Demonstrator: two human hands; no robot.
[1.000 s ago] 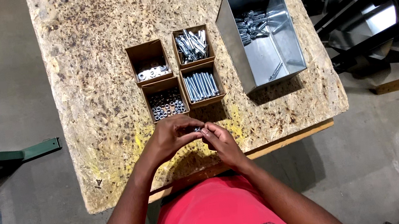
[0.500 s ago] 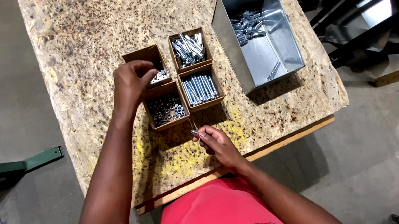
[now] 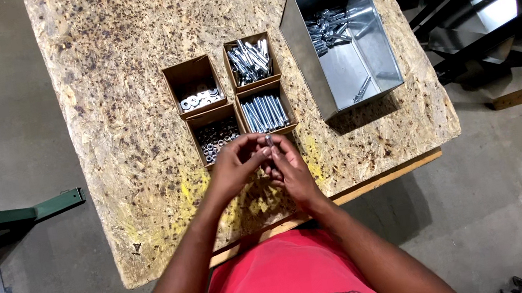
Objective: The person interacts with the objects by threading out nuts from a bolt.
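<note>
On a flake-board table, four small cardboard boxes sit in a block: washers at 10 o'clock, mixed bolts at 2 o'clock, long bolts at 4 o'clock and nuts at 8 o'clock, with a metal bin of loose hardware at 3 o'clock of the block. At 6 o'clock of the boxes, the left hand and right hand meet, fingertips pinched together on a small bolt held upright between them.

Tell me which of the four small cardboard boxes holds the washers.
The far-left cardboard box: it holds flat ring-shaped washers; the others hold bolts or small nuts.
</note>
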